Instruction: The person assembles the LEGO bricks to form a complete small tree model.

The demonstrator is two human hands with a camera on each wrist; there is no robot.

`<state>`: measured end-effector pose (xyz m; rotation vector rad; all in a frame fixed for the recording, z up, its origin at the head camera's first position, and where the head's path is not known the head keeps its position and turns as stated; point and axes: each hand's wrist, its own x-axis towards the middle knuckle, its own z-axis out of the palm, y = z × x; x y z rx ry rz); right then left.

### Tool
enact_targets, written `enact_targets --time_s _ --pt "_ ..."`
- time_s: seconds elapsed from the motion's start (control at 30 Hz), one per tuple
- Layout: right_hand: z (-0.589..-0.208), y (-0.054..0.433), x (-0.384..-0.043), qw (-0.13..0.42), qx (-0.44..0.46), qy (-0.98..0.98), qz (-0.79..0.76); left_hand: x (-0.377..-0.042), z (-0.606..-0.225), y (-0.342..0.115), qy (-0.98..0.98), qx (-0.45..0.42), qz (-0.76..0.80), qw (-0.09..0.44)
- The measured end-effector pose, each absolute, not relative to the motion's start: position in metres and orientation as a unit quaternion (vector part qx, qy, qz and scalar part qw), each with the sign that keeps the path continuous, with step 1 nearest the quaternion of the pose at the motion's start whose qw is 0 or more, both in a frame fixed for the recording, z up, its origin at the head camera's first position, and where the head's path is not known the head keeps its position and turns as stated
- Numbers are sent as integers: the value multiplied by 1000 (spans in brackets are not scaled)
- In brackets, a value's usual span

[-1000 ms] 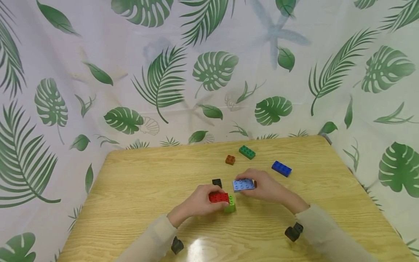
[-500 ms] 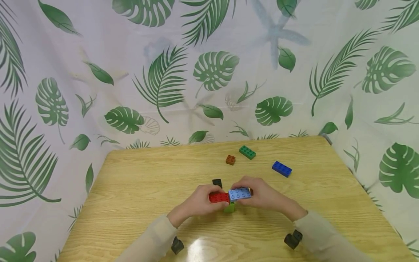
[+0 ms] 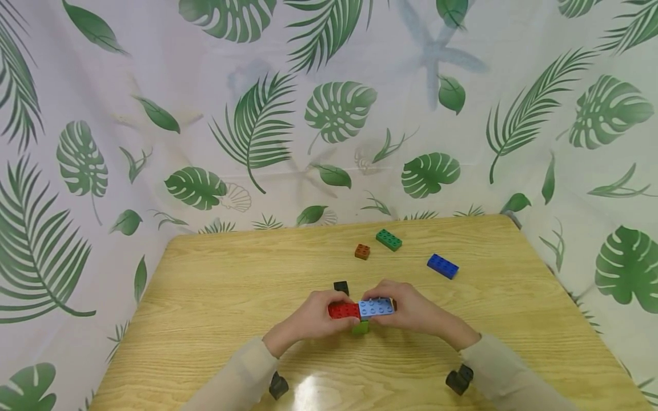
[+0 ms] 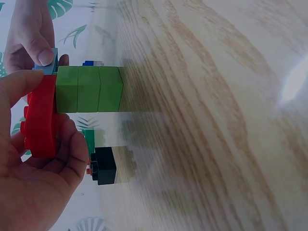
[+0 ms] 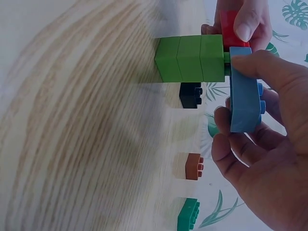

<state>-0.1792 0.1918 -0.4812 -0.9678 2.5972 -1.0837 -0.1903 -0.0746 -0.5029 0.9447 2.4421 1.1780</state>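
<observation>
Right wrist view: by the right hand's (image 3: 411,308) thumb and fingers, a light-blue brick (image 5: 244,91) is pinched over a lime-green stack (image 5: 190,58), a stud visible between. By the left hand (image 3: 315,315), a red brick (image 3: 344,310) is gripped atop it. Beyond, a black block (image 3: 341,287), brown brick (image 3: 362,252), green brick (image 3: 388,240) and dark-blue brick (image 3: 442,266) are scattered.

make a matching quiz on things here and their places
1. red studded plastic brick
2. light-blue studded plastic brick
3. lime-green stack of three plastic bricks
4. dark-blue studded plastic brick

A. rightmost loose brick in the head view
B. held in the left hand
C. on the wooden table, under the red brick
D. held in the right hand

Pairs: 1-B, 2-D, 3-C, 4-A
</observation>
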Motion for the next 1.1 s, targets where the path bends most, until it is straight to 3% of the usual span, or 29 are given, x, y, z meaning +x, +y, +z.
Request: enact_targets --time_s 1.1 --pt "-486 190 -177 106 -319 883 -329 -189 -503 -75 841 324 407 146"
